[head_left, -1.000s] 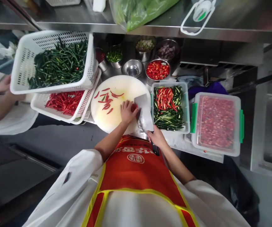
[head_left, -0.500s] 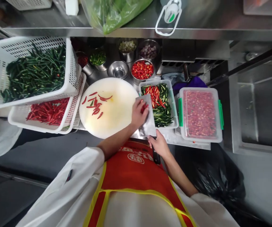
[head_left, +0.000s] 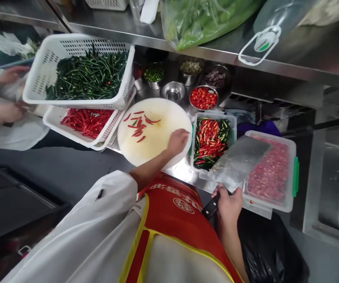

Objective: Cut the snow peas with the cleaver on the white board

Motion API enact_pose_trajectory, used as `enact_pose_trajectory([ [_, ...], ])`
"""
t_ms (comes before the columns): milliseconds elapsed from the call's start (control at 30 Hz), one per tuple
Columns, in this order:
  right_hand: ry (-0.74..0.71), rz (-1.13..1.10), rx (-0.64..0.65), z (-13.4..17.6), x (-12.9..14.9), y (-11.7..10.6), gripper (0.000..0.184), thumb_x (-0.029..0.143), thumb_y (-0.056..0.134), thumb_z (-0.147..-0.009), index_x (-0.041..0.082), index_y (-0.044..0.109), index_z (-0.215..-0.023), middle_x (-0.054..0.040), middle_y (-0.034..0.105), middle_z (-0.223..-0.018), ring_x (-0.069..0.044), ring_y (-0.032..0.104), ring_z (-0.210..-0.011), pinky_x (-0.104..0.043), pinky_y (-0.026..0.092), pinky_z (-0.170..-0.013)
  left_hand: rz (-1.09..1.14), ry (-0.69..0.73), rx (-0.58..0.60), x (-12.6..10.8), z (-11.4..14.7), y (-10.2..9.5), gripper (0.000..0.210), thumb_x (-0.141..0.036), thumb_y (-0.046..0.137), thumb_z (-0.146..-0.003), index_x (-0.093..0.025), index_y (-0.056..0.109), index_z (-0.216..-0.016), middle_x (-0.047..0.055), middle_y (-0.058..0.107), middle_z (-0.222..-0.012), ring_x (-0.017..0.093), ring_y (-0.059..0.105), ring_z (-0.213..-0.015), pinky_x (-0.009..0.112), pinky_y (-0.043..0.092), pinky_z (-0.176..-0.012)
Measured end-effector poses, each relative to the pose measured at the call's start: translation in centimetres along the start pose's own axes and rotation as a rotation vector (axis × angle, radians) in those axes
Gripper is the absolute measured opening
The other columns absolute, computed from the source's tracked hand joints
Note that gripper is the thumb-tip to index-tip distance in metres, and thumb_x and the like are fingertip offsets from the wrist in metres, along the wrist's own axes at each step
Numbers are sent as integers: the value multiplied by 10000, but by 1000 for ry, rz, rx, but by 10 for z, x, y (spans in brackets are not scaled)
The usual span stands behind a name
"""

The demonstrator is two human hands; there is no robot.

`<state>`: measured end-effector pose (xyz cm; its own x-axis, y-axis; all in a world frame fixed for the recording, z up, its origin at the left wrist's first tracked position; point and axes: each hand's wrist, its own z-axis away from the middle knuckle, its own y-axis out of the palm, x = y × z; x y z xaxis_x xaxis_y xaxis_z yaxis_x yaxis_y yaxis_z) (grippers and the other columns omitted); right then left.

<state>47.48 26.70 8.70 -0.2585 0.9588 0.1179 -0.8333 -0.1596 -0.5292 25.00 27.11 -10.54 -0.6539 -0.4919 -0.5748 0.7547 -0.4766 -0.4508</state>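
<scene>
My right hand [head_left: 229,202] grips a cleaver [head_left: 237,161] by its black handle. Its broad blade lies tilted over the near right corner of a clear plastic container [head_left: 231,129] of sliced green and red chilies [head_left: 212,137]. The blade also overlaps the lidded box in view. My left hand [head_left: 178,142] hovers by the right edge of a round white cutting board [head_left: 157,153], fingers loosely bent and apart from the cleaver, with nothing visible in them. Several red chili pieces [head_left: 139,127] lie on the board's left half.
On the left are stacked white baskets of green chilies [head_left: 89,76] and red chilies [head_left: 88,122]. Metal bowls, including one of chopped red chilies [head_left: 204,98], stand behind the board. A lidded box [head_left: 288,177] is on the right. Another person's hands [head_left: 11,112] show at far left. A steel shelf [head_left: 216,55] overhangs.
My left hand has come off the blade, back to the board. The cleaver has swung right, its blade now bare. More red chilies lie in the container. The view has shifted left.
</scene>
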Motion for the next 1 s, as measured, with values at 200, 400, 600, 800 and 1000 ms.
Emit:
enact_pose_trajectory([
  [200, -35, 122, 286, -7, 13, 26, 312, 455, 688, -795, 234, 477, -853, 58, 585, -568, -146, 542, -461, -274, 436, -486, -207, -562, -270, 99, 73, -89, 312, -122, 464, -965, -139, 707, -1160, 153, 638, -1181, 273, 614, -1114, 395, 497, -984],
  [400, -62, 302, 677, -19, 33, 65, 348, 542, 634, -818, 246, 473, -906, 52, 597, -620, -168, 560, -487, -285, 439, -485, -128, -498, -176, 107, 104, -91, 219, -136, 530, -936, -157, 745, -968, 114, 661, -1026, 248, 613, -1035, 366, 511, -949],
  [600, -376, 807, 954, -16, 46, 90, 267, 423, 450, -958, 209, 554, -1080, -32, 691, -723, -229, 658, -649, -312, 446, -633, -83, -310, -95, 94, 125, -80, 196, -167, 567, -931, -189, 757, -976, 88, 667, -1011, 228, 621, -989, 369, 515, -938],
  [800, -582, 1060, 1023, -4, 54, 94, 251, 305, 409, -1010, 181, 566, -1162, -119, 749, -998, -261, 701, -921, -304, 406, -754, -66, -193, -69, 103, 132, -83, 237, -251, 534, -986, -219, 766, -1021, 90, 686, -1037, 221, 626, -1005, 369, 509, -962],
  [1000, -688, 1191, 1070, -10, 75, 94, 285, 298, 365, -1026, 154, 575, -1156, -157, 741, -977, -308, 716, -898, -338, 414, -741, -15, -30, 30, 115, 122, -91, 261, -249, 498, -1005, -211, 753, -1042, 104, 707, -1087, 214, 634, -1051, 364, 510, -974],
])
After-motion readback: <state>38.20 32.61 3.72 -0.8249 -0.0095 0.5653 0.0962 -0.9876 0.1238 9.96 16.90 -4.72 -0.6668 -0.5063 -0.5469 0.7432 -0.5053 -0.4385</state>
